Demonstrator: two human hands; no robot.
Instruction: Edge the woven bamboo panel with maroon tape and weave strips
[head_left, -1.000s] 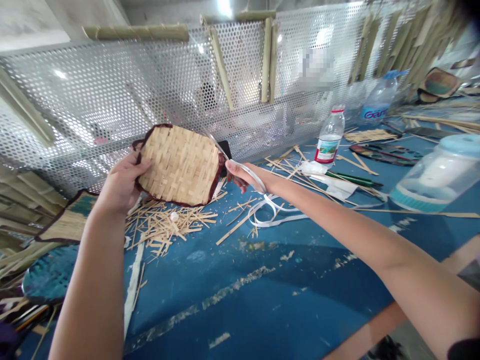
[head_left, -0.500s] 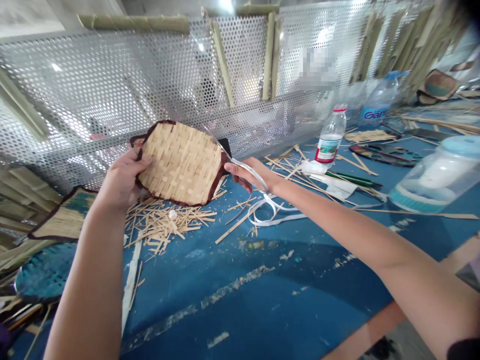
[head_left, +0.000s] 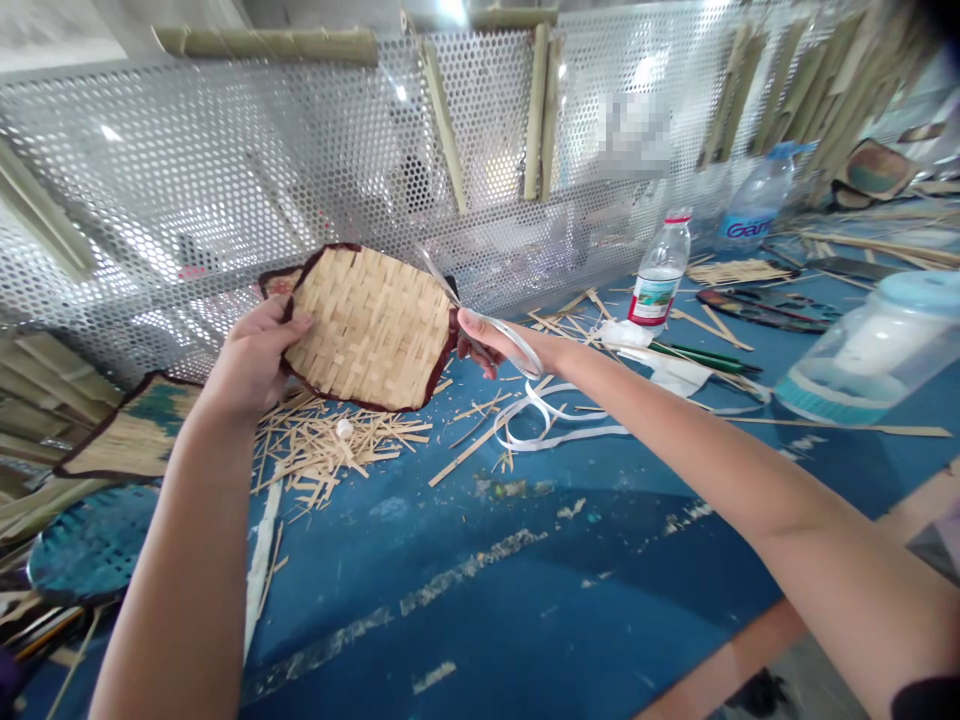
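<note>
In the head view my left hand pinches the left edge of a woven bamboo panel with dark red-brown edging, thumb on its front face. The panel is held up above the table. At its right edge, my right hand is closed around scissors; their thin metal blades point up and left along the panel's upper right side. Whether the blades touch the edging I cannot tell. Below that hand a loop of white ribbon lies on the blue table. A heap of bamboo slivers lies beneath the panel.
A perforated metal screen stands behind the table. To the right are a red-capped bottle, a large jug and a clear container with a blue lid. At left lie another woven piece and a blue basket.
The panel has shifted slightly right, together with my left hand. The scissors in my right hand have tilted a little, with more blade showing above the panel's edge.
</note>
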